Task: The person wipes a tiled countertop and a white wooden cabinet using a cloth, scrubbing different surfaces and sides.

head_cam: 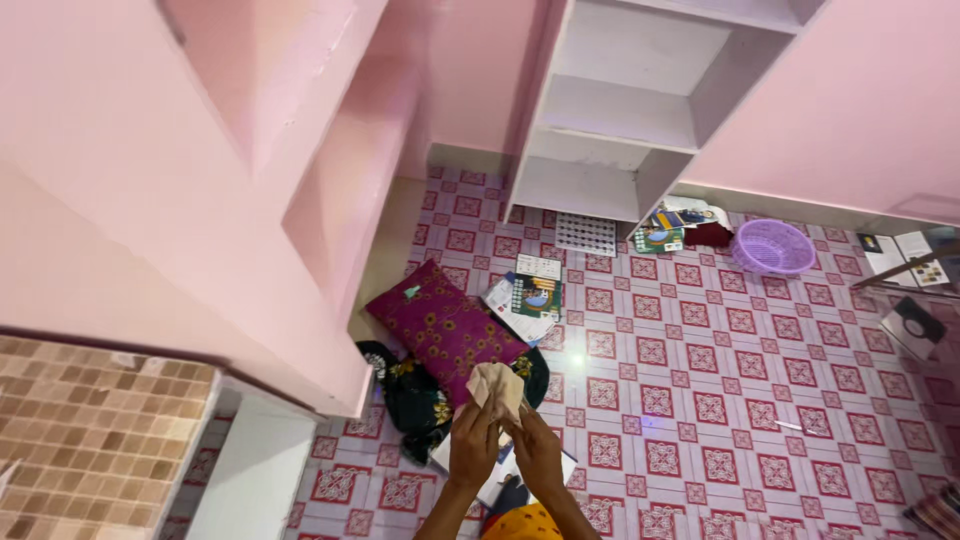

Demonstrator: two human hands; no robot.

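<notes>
- The left hand (pixel 473 445) and the right hand (pixel 537 450) are at the lower middle of the frame, raised side by side above the floor (pixel 760 400).
- Both hands hold one small beige cloth (pixel 497 388); the cloth stands up from the fingertips, crumpled, just above the hands in the picture.
- The fingers of the left hand are closed narrow on the lower left edge of the cloth, and the fingers of the right hand are closed on its lower right edge.
- Behind the cloth, on the floor, lies a magenta pillow (pixel 446 327) with a flower pattern, and beside it a dark cloth (pixel 412 400) in a heap.
- Under the hands there is a white paper or book (pixel 500 480), partly hidden by the wrists.
- A book with a colourful cover (pixel 536 296) lies on the floor at the middle of the frame, on top of some white sheets.
- A white shelf (pixel 625 110) stands against the pink wall at the upper middle of the frame.
- A purple basket (pixel 772 247) is on the floor at the right of the shelf, well apart from the hands.
- The floor has white tiles with a red square pattern.
</notes>
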